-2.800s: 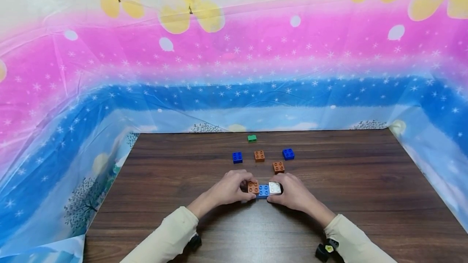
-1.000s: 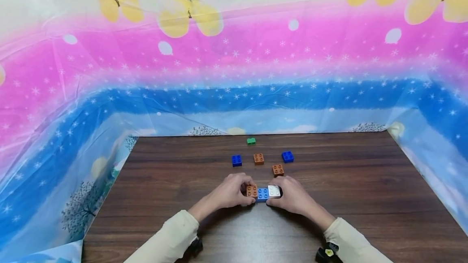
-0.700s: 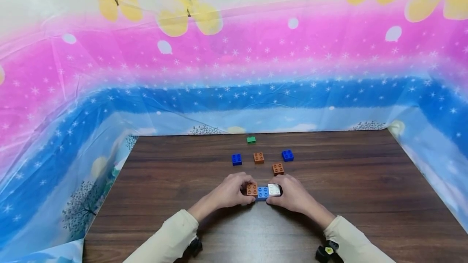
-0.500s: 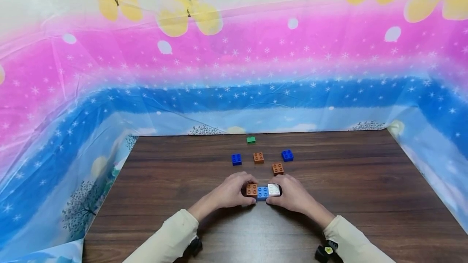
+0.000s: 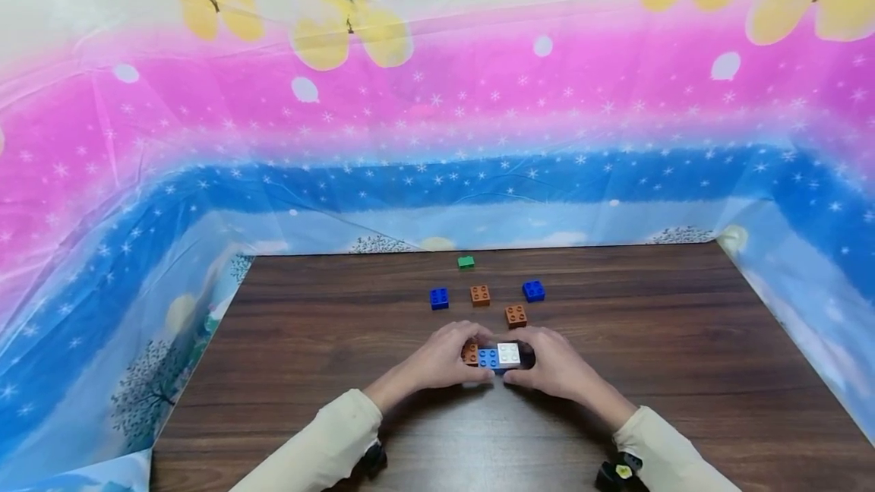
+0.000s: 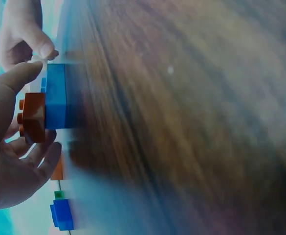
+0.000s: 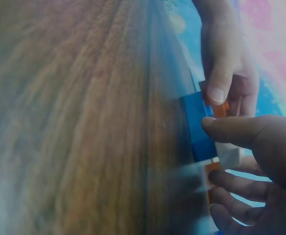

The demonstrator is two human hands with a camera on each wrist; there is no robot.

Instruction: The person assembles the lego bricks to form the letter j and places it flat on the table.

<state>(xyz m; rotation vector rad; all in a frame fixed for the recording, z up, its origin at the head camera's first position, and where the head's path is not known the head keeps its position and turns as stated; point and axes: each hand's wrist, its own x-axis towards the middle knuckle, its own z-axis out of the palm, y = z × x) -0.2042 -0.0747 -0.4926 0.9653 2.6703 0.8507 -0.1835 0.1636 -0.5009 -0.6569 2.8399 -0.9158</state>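
Observation:
A long blue toy brick (image 5: 488,358) lies low over the table, carrying an orange brick (image 5: 471,354) on its left end and a white brick (image 5: 509,354) on its right end. My left hand (image 5: 447,355) curves round the left end, its thumb along the near side and its fingers along the far side; it covers part of the orange brick. Thumb to near side and fingers beyond, my right hand (image 5: 550,363) holds the right end. In the right wrist view, the right thumb tip is right at the side of the blue brick (image 7: 196,129).
Beyond the hands lie a loose orange brick (image 5: 516,316), another orange brick (image 5: 480,295), two dark blue bricks, one at left (image 5: 439,298) and one at right (image 5: 534,291), and a small green brick (image 5: 465,262). A printed cloth (image 5: 437,181) stands behind the wooden table (image 5: 307,325).
My left hand has slid right along the joined bricks and now hides part of the orange one. My right hand has shifted slightly right, with a wider gap beside the white brick.

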